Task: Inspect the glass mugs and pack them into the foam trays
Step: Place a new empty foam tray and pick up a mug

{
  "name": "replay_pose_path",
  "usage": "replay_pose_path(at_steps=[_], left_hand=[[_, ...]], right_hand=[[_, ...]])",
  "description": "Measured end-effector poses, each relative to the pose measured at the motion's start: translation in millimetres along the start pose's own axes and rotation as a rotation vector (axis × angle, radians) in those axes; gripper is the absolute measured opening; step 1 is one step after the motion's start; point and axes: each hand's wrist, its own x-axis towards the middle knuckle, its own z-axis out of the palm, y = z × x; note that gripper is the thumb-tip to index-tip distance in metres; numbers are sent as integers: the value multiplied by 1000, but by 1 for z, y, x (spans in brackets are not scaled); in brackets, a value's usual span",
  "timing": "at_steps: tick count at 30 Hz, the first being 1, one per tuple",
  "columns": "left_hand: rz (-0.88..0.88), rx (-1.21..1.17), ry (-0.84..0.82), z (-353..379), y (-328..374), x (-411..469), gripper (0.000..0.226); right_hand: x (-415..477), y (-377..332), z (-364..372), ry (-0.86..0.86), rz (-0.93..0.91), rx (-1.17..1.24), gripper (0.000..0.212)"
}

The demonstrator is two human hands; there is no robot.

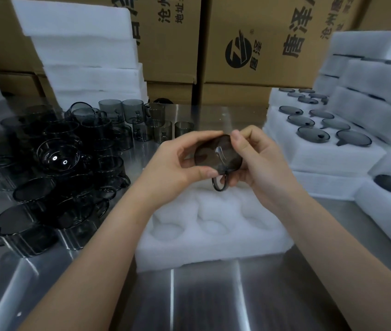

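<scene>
A smoky grey glass mug (216, 156) lies on its side in the air between both hands, its handle pointing down. My left hand (177, 161) grips its left side with thumb and fingers curled round it. My right hand (254, 158) grips the right side, fingers over the rim. Directly below sits an empty white foam tray (213, 244) with round pockets. A pile of loose grey mugs (60, 168) covers the table on the left.
Stacks of filled foam trays (328, 149) stand at the right, dark mug bottoms showing in their pockets. Blank foam sheets (82, 48) are stacked at the back left against cardboard boxes (261, 44). The steel table (201, 297) stretches toward me.
</scene>
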Motion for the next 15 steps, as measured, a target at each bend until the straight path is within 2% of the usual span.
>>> replay_pose_path(at_steps=[2, 6, 8, 10, 13, 15], left_hand=[[13, -39, 40, -1, 0, 1, 61], [7, -104, 86, -3, -1, 2, 61], [-7, -80, 70, -2, -1, 2, 61], [-17, -40, 44, 0, 0, 1, 62], [-20, 98, 9, 4, 1, 0, 69], [-6, 230, -13, 7, 2, 0, 76]], right_hand=[[2, 0, -3, -96, 45, 134, 11], [4, 0, -6, -247, 91, 268, 32], [4, 0, -7, -214, 100, 234, 31], [4, 1, -6, -134, 91, 101, 30], [2, 4, -1, 2, -2, -143, 27], [1, 7, 3, 81, -75, -212, 26]])
